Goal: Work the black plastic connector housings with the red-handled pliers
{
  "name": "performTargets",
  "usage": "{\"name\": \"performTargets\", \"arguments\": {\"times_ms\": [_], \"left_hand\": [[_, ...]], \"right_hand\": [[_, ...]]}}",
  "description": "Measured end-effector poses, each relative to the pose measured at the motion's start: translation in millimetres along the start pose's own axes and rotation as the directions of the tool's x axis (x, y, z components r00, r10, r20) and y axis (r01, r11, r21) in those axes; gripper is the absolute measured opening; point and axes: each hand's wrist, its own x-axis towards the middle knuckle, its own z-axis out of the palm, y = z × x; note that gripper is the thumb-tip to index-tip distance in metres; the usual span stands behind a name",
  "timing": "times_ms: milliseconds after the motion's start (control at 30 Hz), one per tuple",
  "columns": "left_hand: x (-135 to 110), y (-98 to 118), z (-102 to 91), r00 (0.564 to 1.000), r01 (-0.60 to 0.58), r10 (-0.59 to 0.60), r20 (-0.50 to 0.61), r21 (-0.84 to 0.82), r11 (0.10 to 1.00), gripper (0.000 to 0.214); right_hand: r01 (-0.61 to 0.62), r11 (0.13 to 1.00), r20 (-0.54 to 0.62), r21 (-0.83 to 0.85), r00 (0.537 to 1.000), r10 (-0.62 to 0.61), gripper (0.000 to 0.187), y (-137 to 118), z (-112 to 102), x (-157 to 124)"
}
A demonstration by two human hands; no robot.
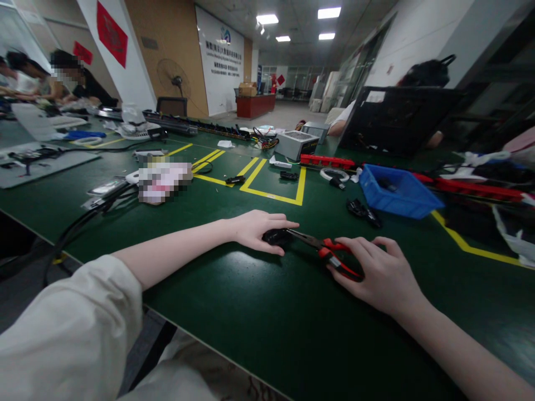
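Note:
On the green table [234, 312], my left hand [259, 229] grips a small black part [276, 236] between thumb and fingers; its exact kind is hard to make out. My right hand [378, 273] is closed around the red and black handles of long-nose pliers [330, 255]. The pliers point left, and their metal jaws reach the black part beside my left fingertips. Whether the jaws are clamped on it cannot be told.
A blue plastic bin [397, 195] stands right of centre, with black cables [363, 213] before it. Farther back sits a grey power supply box [295, 145]. A dark panel [397, 122] hides part of a person opposite. Cables and a drive [109, 187] lie at left.

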Motion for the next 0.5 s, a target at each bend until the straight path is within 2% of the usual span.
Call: {"name": "performTargets", "arguments": {"times_ms": [200, 500], "left_hand": [[-0.3, 0.9, -0.9, 1.000, 0.011, -0.012, -0.012, -0.051, 0.999, 0.070], [0.1, 3.0, -2.4, 1.000, 0.015, -0.017, -0.016, -0.082, 0.997, 0.059]], "right_hand": [[0.029, 0.996, -0.012, -0.081, 0.999, -0.030, 0.042, -3.4, -2.0, 1.8], [0.039, 0.996, -0.016, -0.083, 0.999, -0.040, 0.042, -5.0, -3.9, 2.3]]}}
